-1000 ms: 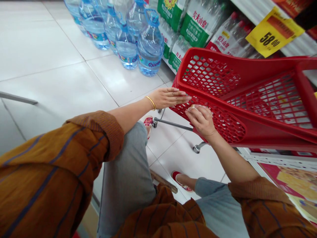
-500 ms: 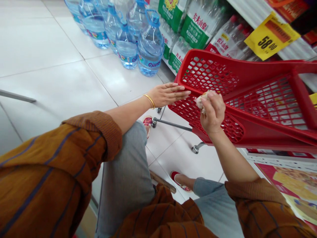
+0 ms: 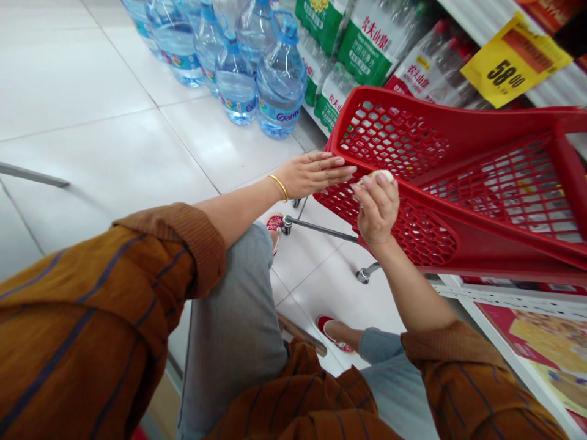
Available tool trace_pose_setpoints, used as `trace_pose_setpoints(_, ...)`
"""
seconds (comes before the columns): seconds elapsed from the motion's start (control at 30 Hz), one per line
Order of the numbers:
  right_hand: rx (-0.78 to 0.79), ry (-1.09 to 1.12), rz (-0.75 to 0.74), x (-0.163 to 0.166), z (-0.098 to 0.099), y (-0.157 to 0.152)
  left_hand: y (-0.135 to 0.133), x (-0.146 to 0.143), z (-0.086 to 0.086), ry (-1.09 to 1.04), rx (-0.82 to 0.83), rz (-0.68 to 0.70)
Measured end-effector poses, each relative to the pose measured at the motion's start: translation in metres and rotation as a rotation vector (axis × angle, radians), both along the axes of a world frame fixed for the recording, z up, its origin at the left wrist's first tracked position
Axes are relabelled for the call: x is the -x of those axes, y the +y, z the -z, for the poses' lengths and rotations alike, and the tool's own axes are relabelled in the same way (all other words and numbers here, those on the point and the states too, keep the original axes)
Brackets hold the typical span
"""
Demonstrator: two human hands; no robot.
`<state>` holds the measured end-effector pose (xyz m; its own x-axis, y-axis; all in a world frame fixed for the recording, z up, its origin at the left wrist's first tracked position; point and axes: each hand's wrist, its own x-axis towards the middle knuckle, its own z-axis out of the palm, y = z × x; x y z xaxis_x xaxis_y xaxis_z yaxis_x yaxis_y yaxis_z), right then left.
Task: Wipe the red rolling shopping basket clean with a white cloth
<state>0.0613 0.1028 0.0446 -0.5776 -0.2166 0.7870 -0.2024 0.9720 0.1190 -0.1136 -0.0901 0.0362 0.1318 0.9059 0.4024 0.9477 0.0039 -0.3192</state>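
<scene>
My left hand (image 3: 316, 174) lies flat with its fingers stretched out against the end of a red plastic shopping cart (image 3: 493, 247), near its rim. In my right hand (image 3: 378, 211) is a crumpled whitish cloth (image 3: 385, 176), pressed at the cart's near upper rim just beside my left fingertips. Most of the cloth is hidden by my curled fingers. The cart has mesh sides and a slanted mesh panel inside.
Large blue water bottles (image 3: 280, 85) stand on the tiled floor (image 3: 114, 159) beyond the cart. Behind it, a shelf holds wrapped bottle packs (image 3: 371, 46) and a yellow price tag (image 3: 513, 61). A metal bar (image 3: 34, 174) juts in at left.
My right hand has moved left along the cart's rim with the cloth, closer to my left fingertips. My left hand has stayed nearly in place. The view has shifted slightly.
</scene>
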Motion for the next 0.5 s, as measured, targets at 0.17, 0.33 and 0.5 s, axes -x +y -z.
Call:
trace_pose_setpoints(0.17, -0.127, -0.048, -0.035, 0.0, 0.019, 0.001, 0.0, 0.002, 0.007, -0.011, -0.007, 0.017)
trace_pose_setpoints(0.33, -0.063, -0.313, -0.074, -0.004, 0.044, -0.001, 0.001, 0.0, 0.006, -0.075, 0.041, 0.017)
trace_pose_setpoints(0.5, -0.016, -0.47, -0.162, -0.006, 0.057, -0.008, -0.001, -0.005, -0.002, -0.143, 0.141, -0.011)
